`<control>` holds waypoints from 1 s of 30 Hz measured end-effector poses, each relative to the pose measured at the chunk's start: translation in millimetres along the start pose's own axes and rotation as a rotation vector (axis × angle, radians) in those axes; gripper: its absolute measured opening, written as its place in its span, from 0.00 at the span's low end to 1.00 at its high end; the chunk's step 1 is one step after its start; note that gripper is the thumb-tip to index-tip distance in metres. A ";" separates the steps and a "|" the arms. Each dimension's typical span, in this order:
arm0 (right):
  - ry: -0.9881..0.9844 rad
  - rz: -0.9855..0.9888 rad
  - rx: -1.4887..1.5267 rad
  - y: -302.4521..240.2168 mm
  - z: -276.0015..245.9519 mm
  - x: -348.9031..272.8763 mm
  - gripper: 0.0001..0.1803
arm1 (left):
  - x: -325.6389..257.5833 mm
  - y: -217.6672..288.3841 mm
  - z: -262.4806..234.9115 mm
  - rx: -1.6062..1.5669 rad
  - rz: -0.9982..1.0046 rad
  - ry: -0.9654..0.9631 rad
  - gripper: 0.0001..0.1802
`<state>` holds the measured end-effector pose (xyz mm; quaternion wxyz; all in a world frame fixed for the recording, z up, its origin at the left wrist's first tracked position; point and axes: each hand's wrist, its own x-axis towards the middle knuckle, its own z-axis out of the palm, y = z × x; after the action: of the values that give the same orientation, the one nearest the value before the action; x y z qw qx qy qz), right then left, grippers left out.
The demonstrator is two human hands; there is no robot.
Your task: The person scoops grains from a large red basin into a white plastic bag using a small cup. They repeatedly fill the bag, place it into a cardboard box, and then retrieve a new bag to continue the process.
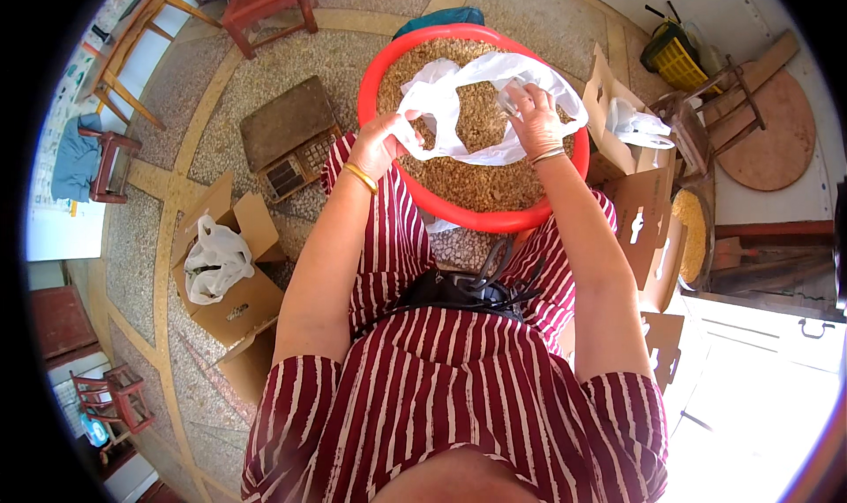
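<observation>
A white plastic bag (445, 106) is held spread over a round red basin (371, 79), its mouth opened wide. Golden-brown grain or husks (468, 185) fill the basin and show through the bag's opening. My left hand (379, 146) pinches the bag's left edge, with a gold bangle at the wrist. On the far right side of the bag, my right hand (535, 123) is closed at its rim. Something clear and shiny shows by the right fingertips; whether it is bag film or a separate thing I cannot tell.
An opened cardboard box (234, 313) with a white bag stands at left; more boxes (635, 212) line the right. A scale (296, 141) lies left of the basin. Red chairs (269, 13) stand farther off. A round board (768, 132) leans at right.
</observation>
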<state>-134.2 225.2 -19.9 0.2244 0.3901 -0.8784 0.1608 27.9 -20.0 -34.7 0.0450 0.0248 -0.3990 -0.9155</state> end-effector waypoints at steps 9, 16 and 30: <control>-0.359 0.732 1.284 20.4 -4.8 -49.3 0.26 | 2.7 -5.4 -5.4 -0.009 0.015 -0.008 0.22; -0.892 0.467 0.455 48.7 18.9 -98.9 0.28 | 5.3 -1.2 -0.9 0.038 0.012 0.011 0.22; -0.691 0.484 0.367 30.2 43.9 -114.8 0.31 | 3.6 -2.9 -5.1 0.067 -0.001 -0.003 0.24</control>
<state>-100.6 295.0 -120.0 -0.1986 0.2375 -0.9245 0.2222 24.6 -22.1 -40.3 0.0428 0.0251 -0.4294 -0.9017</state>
